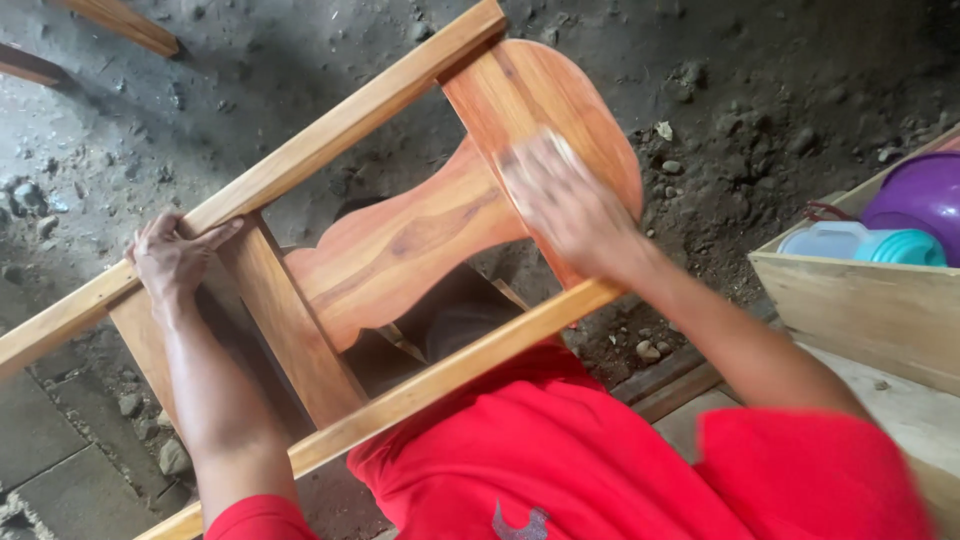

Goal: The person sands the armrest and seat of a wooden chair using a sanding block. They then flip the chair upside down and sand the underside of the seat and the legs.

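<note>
A wooden chair back frame (330,130) lies tilted across my lap, with two long pale rails and a curved reddish-brown splat (420,235) between them. My left hand (172,256) grips the upper rail near a cross piece. My right hand (565,200) is blurred with motion and presses flat on the rounded upper part of the splat; a pale piece, perhaps sandpaper, seems to be under its fingers, but the blur hides it. I wear a red shirt (560,450).
A dirt floor with small stones (720,120) surrounds me. At the right stands a wooden box (860,310) holding a purple bowl (920,195) and light blue plastic containers (860,243). More wooden bars (120,22) lie at the top left.
</note>
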